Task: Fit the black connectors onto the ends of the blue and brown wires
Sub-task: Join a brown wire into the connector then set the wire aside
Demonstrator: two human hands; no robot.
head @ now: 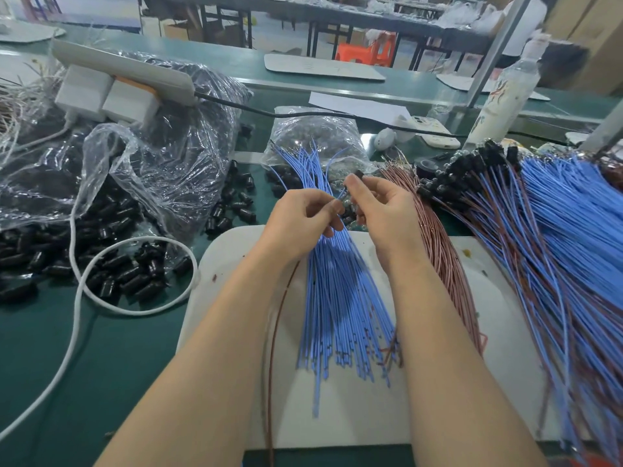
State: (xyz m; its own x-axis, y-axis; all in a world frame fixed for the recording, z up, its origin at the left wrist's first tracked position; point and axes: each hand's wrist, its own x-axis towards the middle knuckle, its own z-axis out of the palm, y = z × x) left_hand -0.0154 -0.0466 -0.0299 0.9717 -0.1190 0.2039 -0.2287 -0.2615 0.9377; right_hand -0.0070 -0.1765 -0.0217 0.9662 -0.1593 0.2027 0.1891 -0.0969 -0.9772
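Observation:
My right hand pinches a small black connector between thumb and forefinger, held above the wires. My left hand is closed on wires: a brown wire hangs from it down past the board's front edge, and it also touches a blue wire of the bundle. The two hands nearly meet. A fan of loose blue wires lies on the white board under my hands. Loose brown wires lie just right of them. Loose black connectors are scattered at the left.
Finished blue and brown wire pairs with black connectors are piled at the right. Clear plastic bags hold more connectors at the left and centre back. A white power strip, a white cable, a phone and a bottle stand behind.

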